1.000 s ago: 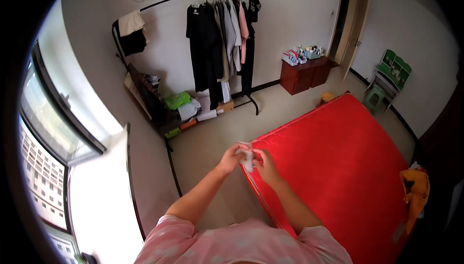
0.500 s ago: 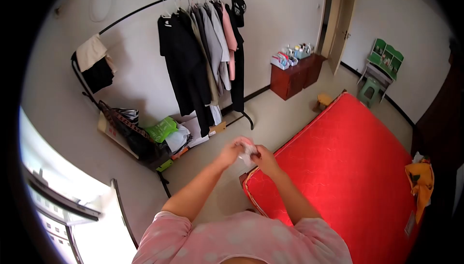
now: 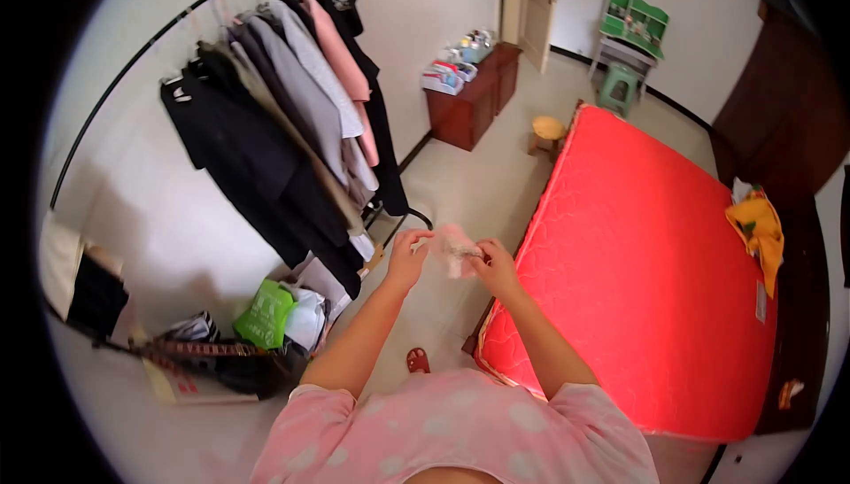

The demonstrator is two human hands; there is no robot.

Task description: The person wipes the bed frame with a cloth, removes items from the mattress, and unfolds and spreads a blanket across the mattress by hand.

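Roughly mid-frame, a crumpled pinkish-white piece (image 3: 456,252) hangs between the hands, its lower end pointing down the frame; blur obscures its long axis. The right hand (image 3: 497,268) has its fingers pinched on it; whether the left hand's (image 3: 409,258) fingers grip, I cannot tell.

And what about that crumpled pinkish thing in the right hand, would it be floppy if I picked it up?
Probably floppy: the crumpled pinkish thing looks thin and loosely bunched. It's likely light too, as the right hand seems just to pinch it. It probably wouldn't roll, since its outline looks uneven, not round.
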